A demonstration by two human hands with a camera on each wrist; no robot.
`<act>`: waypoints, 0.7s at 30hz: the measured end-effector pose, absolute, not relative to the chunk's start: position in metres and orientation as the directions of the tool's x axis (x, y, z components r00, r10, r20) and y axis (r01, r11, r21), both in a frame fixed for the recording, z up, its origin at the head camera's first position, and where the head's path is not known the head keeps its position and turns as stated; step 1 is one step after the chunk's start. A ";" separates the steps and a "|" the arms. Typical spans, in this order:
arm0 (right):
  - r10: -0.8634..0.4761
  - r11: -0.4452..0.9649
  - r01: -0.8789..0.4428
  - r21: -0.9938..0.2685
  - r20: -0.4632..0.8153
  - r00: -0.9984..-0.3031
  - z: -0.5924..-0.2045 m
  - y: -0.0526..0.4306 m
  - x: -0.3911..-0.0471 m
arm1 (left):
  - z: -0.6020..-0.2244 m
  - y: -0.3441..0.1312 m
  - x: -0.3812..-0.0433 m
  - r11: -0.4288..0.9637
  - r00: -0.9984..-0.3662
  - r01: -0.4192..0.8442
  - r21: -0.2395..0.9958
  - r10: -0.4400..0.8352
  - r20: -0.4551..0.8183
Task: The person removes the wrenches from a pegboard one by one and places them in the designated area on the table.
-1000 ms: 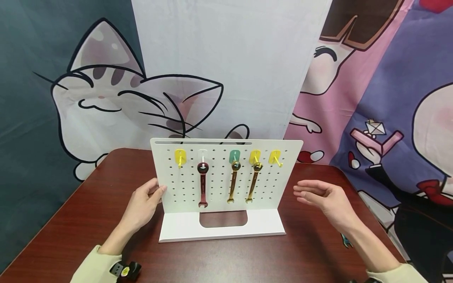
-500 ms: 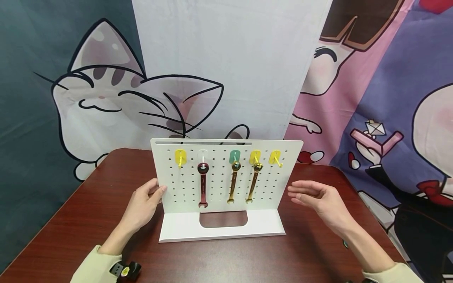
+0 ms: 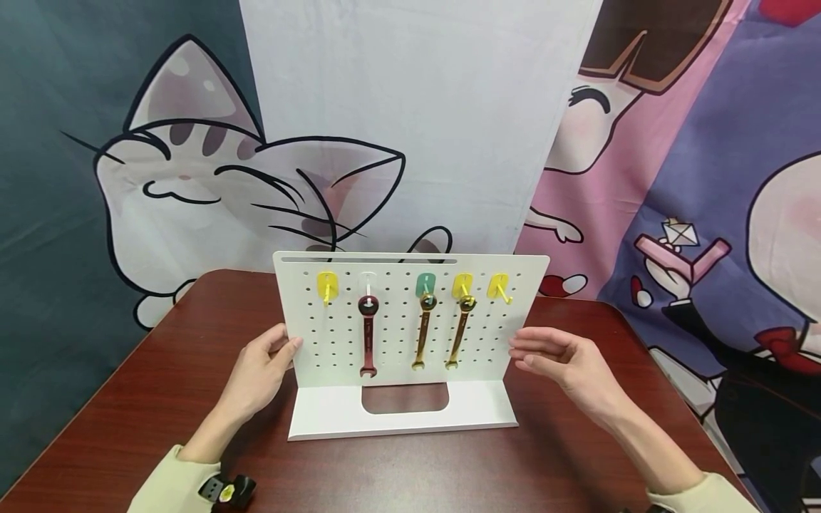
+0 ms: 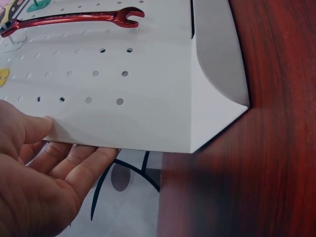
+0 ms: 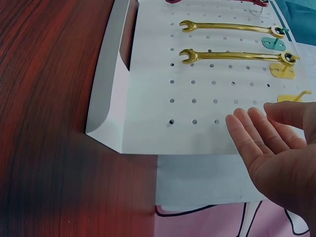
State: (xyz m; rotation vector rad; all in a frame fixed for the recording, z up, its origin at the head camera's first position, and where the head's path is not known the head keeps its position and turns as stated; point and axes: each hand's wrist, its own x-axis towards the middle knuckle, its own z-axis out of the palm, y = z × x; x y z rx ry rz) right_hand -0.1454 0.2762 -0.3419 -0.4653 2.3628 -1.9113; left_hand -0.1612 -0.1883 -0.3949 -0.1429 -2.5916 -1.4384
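A white pegboard stand stands upright on the table. My left hand holds its left edge, thumb on the front face and fingers behind, as the left wrist view shows. The right hand is by the opposite edge with fingers extended, the fingertips overlapping the board in the right wrist view. A red wrench hangs from a clear hook. Two gold wrenches, one on a green hook and one on a yellow hook, hang to its right.
Yellow hooks at the far left and far right of the board hold nothing. Dark red wooden table lies around the stand. Behind it hang printed cloths, one with a cartoon cat.
My right hand has moved left, up to the board's right edge. The left hand and the pegboard stand have stayed in place.
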 end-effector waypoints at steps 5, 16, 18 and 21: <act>-0.288 0.181 -0.193 -0.964 0.136 -0.948 -0.343 0.271 -0.145 | -0.395 -0.188 -0.161 0.529 -0.981 0.168 0.832 0.004 0.195; -0.280 0.244 -0.187 -0.952 0.115 -0.953 -0.342 0.259 -0.148 | -0.394 -0.189 -0.161 0.529 -0.983 0.160 0.833 0.006 0.185; -0.282 0.247 -0.191 -0.950 0.118 -0.952 -0.342 0.257 -0.149 | -0.394 -0.189 -0.161 0.527 -0.983 0.161 0.834 0.007 0.185; -0.282 0.255 -0.195 -0.947 0.120 -0.952 -0.343 0.254 -0.150 | -0.394 -0.189 -0.160 0.527 -0.983 0.160 0.835 0.007 0.184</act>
